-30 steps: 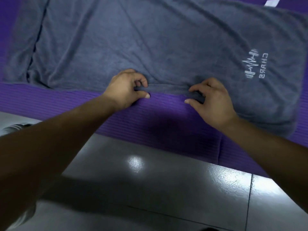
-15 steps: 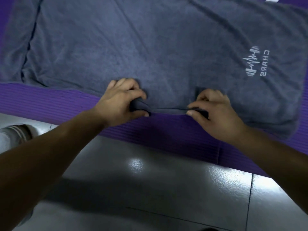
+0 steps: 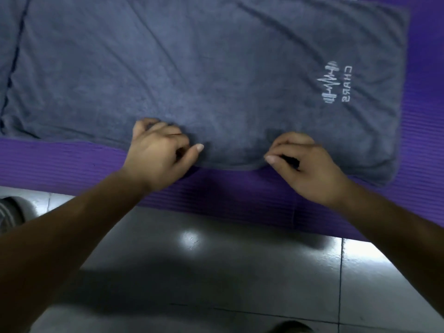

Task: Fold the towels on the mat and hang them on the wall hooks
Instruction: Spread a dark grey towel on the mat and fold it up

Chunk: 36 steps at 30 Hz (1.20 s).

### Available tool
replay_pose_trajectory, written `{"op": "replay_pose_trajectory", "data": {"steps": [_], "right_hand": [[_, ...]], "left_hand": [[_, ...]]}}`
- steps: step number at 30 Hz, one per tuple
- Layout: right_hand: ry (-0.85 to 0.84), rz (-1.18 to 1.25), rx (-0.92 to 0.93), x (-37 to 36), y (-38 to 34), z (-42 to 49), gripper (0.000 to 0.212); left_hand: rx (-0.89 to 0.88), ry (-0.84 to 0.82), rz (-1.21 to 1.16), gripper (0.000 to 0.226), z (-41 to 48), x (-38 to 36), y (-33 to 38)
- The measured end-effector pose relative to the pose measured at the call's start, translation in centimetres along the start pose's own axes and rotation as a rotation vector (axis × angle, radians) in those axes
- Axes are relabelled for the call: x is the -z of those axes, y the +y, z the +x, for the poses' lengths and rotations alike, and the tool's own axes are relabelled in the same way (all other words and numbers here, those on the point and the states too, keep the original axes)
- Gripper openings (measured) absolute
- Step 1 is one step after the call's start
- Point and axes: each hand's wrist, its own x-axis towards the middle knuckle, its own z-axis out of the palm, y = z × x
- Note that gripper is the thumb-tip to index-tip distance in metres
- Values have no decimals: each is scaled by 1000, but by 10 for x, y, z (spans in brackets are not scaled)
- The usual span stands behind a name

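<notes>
On the purple mat [image 3: 60,162], a grey towel [image 3: 204,68] is spread flat, its top and left side cut off by the frame. Its near edge is pinched by the left hand [image 3: 158,155] and the right hand [image 3: 305,169], both partly tucked out of sight. Grey floor tiles [image 3: 216,272] are seen below.

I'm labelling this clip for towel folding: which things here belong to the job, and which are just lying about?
Job in hand: grey towel; purple mat under it; left hand and right hand, both pinching the towel's near edge.
Lying about: tiled floor; grey striped thing at the left edge, too cut off to identify.
</notes>
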Motion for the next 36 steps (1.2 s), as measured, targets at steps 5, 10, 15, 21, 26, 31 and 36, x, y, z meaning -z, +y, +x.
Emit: {"op": "replay_pose_trajectory", "data": {"steps": [5,10,15,21,26,31,36], "right_hand": [[391,-369,-576,44,38,-16,47],[422,-277,-1029,91,80,-32,65],[342,-158,-1052,98,99,-41,60],[561,129,-842,99,89,-50,32],[548,-65,-892,115,106,-65,29],[433,-227,-1005,128,111,-66,42],[552,-191,-856,139,134,-32,48]], "left_hand": [[181,-85,-127,59,40,-11,62],[112,-248,-91,74,70,-35,110],[173,-270,-26,86,68,-52,129],[258,-275,-68,85,73,-52,137],[280,-275,-103,85,78,-52,148],[319,-288,-97,88,85,-53,153],[368,-216,-96,83,117,-41,143]]}}
